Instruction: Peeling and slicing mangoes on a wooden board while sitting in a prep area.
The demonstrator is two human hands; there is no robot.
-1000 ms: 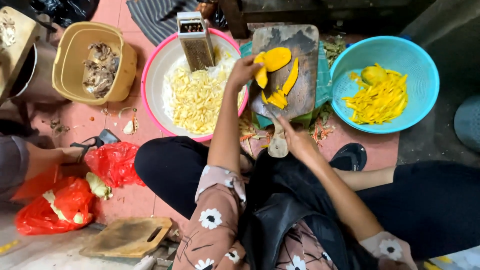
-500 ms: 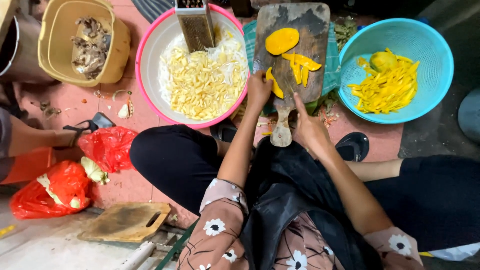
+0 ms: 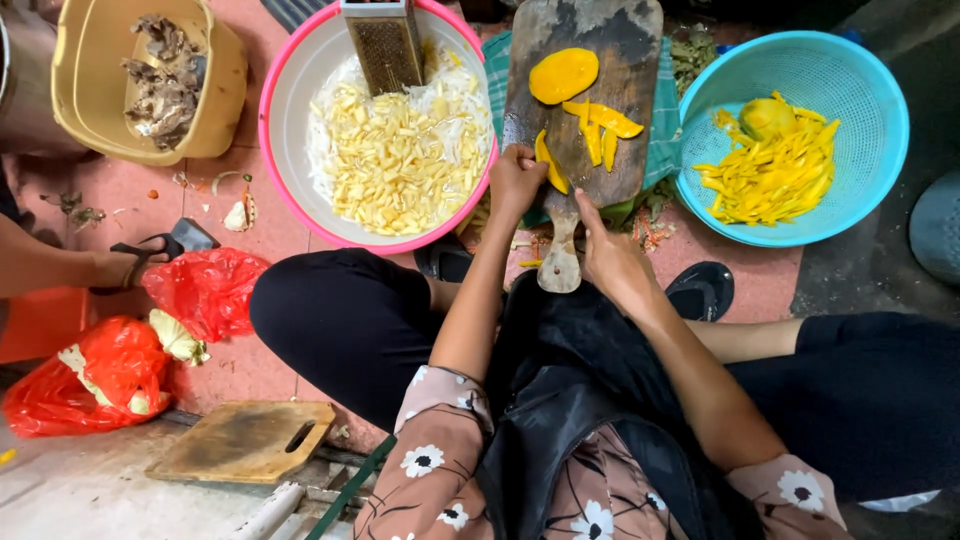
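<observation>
A worn wooden cutting board [image 3: 620,50] lies on a green cloth in front of me. On it are a yellow fruit half [image 3: 563,75] and several yellow slices [image 3: 600,125]. My left hand [image 3: 515,180] is curled at the board's near left edge, fingers pinching one yellow slice [image 3: 546,165]. My right hand [image 3: 610,255] rests beside the board's handle [image 3: 558,265], one finger reaching to the board's near edge. Whatever it holds is hidden.
A pink basin [image 3: 290,150] holds pale chopped pieces and a metal grater [image 3: 385,45]. At right, a blue basket [image 3: 880,150] holds yellow strips. A yellow tub [image 3: 225,90], red bags [image 3: 200,290], a spare board [image 3: 245,440] and another person's arm [image 3: 50,265] lie left.
My left hand has drawn back from the heap of fruit to the board's near edge. The fruit now lies apart as one half and separate slices. The view has shifted down.
</observation>
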